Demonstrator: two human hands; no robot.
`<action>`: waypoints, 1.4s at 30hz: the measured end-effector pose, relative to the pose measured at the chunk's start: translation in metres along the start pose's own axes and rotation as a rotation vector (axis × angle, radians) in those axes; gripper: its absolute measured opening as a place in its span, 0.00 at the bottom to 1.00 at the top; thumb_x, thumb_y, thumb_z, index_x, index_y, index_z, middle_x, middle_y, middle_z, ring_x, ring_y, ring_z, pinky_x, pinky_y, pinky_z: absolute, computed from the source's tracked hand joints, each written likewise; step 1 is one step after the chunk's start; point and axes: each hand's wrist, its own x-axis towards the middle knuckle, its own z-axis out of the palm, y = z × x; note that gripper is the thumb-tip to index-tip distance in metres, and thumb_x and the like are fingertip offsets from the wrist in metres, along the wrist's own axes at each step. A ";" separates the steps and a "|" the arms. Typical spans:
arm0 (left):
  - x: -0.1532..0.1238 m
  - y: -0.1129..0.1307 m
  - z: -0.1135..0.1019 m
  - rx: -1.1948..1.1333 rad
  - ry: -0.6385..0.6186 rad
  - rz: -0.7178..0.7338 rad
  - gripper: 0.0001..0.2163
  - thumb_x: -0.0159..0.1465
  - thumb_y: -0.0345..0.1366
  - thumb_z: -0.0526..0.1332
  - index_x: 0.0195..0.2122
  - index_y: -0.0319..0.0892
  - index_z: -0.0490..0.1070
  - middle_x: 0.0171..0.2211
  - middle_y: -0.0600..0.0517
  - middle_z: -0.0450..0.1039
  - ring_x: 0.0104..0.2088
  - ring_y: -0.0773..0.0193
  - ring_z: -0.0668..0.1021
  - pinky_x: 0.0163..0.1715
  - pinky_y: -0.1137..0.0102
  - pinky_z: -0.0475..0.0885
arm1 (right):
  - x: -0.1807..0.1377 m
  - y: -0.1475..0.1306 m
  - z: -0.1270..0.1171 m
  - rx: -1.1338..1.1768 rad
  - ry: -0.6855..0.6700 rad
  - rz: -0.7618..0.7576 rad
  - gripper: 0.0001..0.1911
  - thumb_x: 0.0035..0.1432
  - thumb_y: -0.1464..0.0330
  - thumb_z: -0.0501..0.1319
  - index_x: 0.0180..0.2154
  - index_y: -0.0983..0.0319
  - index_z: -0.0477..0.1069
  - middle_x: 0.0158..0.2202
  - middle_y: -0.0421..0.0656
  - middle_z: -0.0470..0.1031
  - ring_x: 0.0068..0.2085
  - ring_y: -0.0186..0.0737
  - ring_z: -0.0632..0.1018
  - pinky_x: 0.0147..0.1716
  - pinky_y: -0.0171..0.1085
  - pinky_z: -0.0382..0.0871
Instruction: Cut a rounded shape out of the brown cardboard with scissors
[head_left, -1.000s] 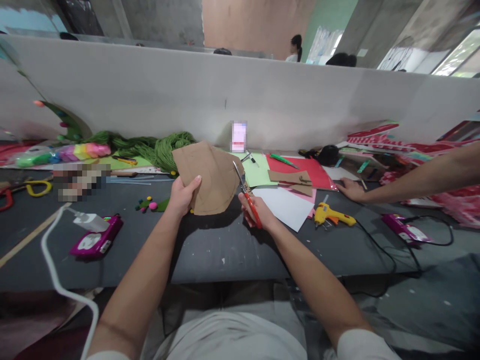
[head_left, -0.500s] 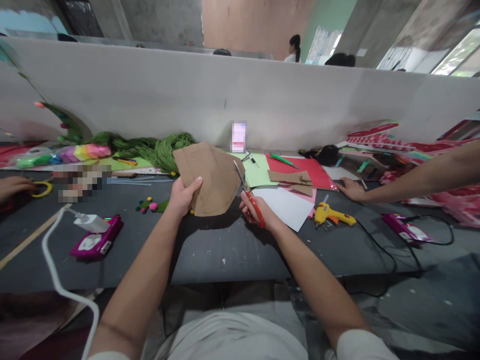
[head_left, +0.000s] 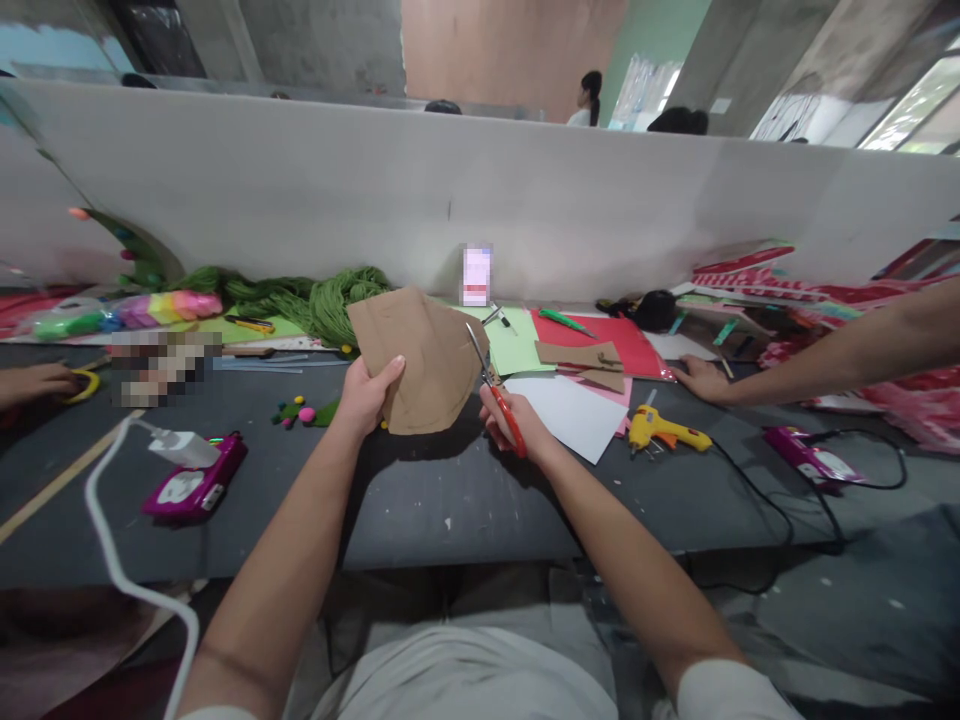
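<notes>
My left hand [head_left: 369,392] grips a piece of brown cardboard [head_left: 424,365] by its lower left edge, thumb on top. The cardboard is held up over the table, with a rounded lower edge and faint lines on its face. In my right hand [head_left: 517,418] is a pair of scissors with red handles [head_left: 511,422]. Their blades point up and lie at the cardboard's right edge; whether they are cutting into it I cannot tell. Behind the cardboard lies a bundle of green yarn [head_left: 349,305], partly hidden.
White paper [head_left: 574,415], cardboard scraps [head_left: 577,355] and a red sheet [head_left: 637,345] lie to the right. Nearby is a yellow glue gun [head_left: 666,430] with a cord. Purple power strips [head_left: 196,485] sit on both sides. Another person's hand [head_left: 703,380] rests at the right; another holds yellow-handled scissors [head_left: 84,388] at the left.
My hands, the cardboard and the scissors look almost unmoved. At the left, the other person's hand and yellow-handled scissors have shifted slightly.
</notes>
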 end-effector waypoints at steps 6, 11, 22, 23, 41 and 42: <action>-0.001 0.001 0.001 0.009 -0.009 0.007 0.26 0.49 0.45 0.78 0.46 0.38 0.78 0.47 0.38 0.83 0.43 0.49 0.85 0.45 0.57 0.81 | -0.001 -0.006 0.000 -0.005 -0.009 -0.010 0.34 0.61 0.35 0.54 0.27 0.60 0.66 0.12 0.35 0.62 0.11 0.31 0.63 0.11 0.31 0.56; -0.001 0.002 0.000 0.018 -0.009 0.008 0.27 0.49 0.45 0.78 0.47 0.38 0.78 0.48 0.38 0.82 0.46 0.46 0.84 0.47 0.55 0.81 | -0.001 -0.003 0.000 -0.013 -0.001 -0.006 0.34 0.58 0.35 0.59 0.25 0.59 0.65 0.12 0.36 0.63 0.10 0.32 0.64 0.09 0.32 0.55; -0.001 0.002 -0.001 0.003 -0.027 0.022 0.26 0.49 0.45 0.78 0.46 0.38 0.78 0.47 0.39 0.83 0.45 0.47 0.84 0.47 0.56 0.80 | 0.001 -0.004 0.000 0.026 0.007 0.011 0.33 0.61 0.37 0.55 0.27 0.60 0.67 0.13 0.35 0.62 0.11 0.31 0.64 0.10 0.32 0.55; -0.001 0.002 -0.001 0.005 -0.029 0.028 0.26 0.49 0.45 0.79 0.46 0.38 0.78 0.47 0.39 0.83 0.45 0.47 0.84 0.47 0.56 0.80 | 0.001 -0.004 0.001 0.033 0.007 0.014 0.33 0.62 0.37 0.55 0.28 0.60 0.67 0.13 0.35 0.62 0.11 0.31 0.63 0.10 0.32 0.55; -0.002 0.002 0.001 -0.012 0.012 -0.003 0.26 0.48 0.46 0.79 0.45 0.39 0.78 0.45 0.40 0.83 0.43 0.49 0.85 0.44 0.58 0.81 | 0.003 -0.001 -0.001 0.057 -0.026 0.075 0.33 0.64 0.37 0.53 0.27 0.60 0.68 0.13 0.37 0.63 0.12 0.31 0.63 0.10 0.32 0.54; -0.002 0.003 0.001 -0.015 0.002 -0.022 0.26 0.48 0.45 0.79 0.45 0.39 0.78 0.45 0.39 0.83 0.43 0.48 0.85 0.44 0.57 0.81 | 0.002 -0.002 -0.001 0.055 -0.022 0.071 0.34 0.63 0.37 0.54 0.26 0.59 0.67 0.13 0.37 0.63 0.11 0.31 0.63 0.10 0.32 0.53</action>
